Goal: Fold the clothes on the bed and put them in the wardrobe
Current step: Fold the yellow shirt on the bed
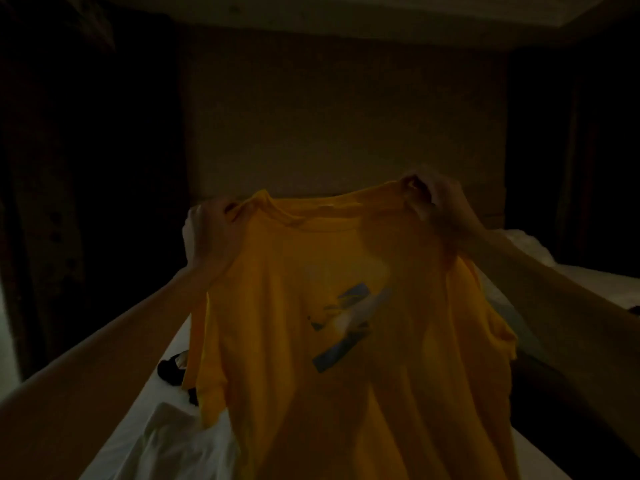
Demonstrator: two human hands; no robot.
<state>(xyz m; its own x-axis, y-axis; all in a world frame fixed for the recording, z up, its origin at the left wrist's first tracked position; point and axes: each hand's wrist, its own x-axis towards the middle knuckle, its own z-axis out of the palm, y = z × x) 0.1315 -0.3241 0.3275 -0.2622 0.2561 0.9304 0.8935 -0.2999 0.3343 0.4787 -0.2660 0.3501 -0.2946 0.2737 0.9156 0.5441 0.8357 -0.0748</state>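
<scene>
Aloft — yellow T-shirt (346, 341), two-handed.

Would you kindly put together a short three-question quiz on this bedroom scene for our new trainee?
1. True or false: the yellow T-shirt lies folded flat on the bed.
2. Multiple choice: where does the left hand grip the shirt? A) the hem B) the shoulder beside the collar C) the printed graphic
3. Fill in: the right hand pinches the shirt's other ____, so the shirt hangs spread open above the bed.

Key
1. False; both hands hold it up in the air.
2. B
3. shoulder
</scene>
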